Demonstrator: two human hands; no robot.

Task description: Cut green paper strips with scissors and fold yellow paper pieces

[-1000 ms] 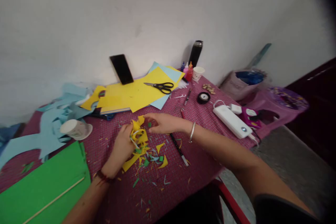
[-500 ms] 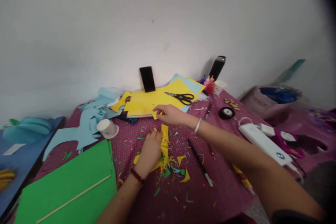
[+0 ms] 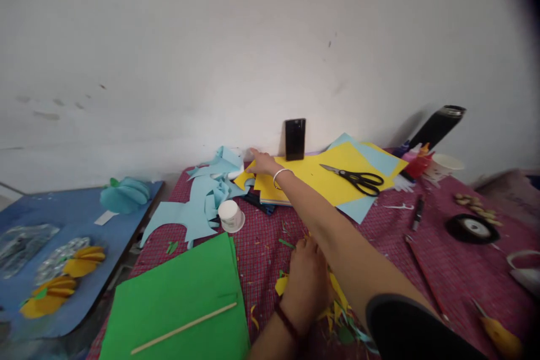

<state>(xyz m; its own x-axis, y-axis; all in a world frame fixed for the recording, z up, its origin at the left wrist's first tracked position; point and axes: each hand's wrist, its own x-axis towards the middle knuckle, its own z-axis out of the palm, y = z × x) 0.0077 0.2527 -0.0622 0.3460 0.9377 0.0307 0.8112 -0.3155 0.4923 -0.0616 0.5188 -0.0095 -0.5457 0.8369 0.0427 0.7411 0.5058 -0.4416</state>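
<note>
My right hand (image 3: 264, 164) reaches across to the far side of the table, its index finger and thumb apart, over a yellow paper offcut (image 3: 243, 180). This offcut lies against crumpled light-blue paper cutouts (image 3: 198, 199). My left hand (image 3: 309, 273) is low over the tablecloth, fingers curled down onto yellow paper scraps (image 3: 335, 298); my right forearm hides part of them. Black-handled scissors (image 3: 354, 176) lie partly open on a stack of yellow sheets (image 3: 312, 177), right of my right hand.
Green sheets (image 3: 177, 292) bear a thin wooden stick (image 3: 185, 327). A paper cup (image 3: 230, 216) stands near the blue cutouts. A phone (image 3: 295, 139) leans on the wall. Glue bottles (image 3: 418, 160), a black flask (image 3: 439, 126) and a tape roll (image 3: 472, 229) are at right. A blue table (image 3: 84, 202) adjoins at left.
My right hand has moved left and away from me, from the front of the yellow sheets to the offcut by the blue cutouts. The view has turned left. My left hand stays on the scraps.
</note>
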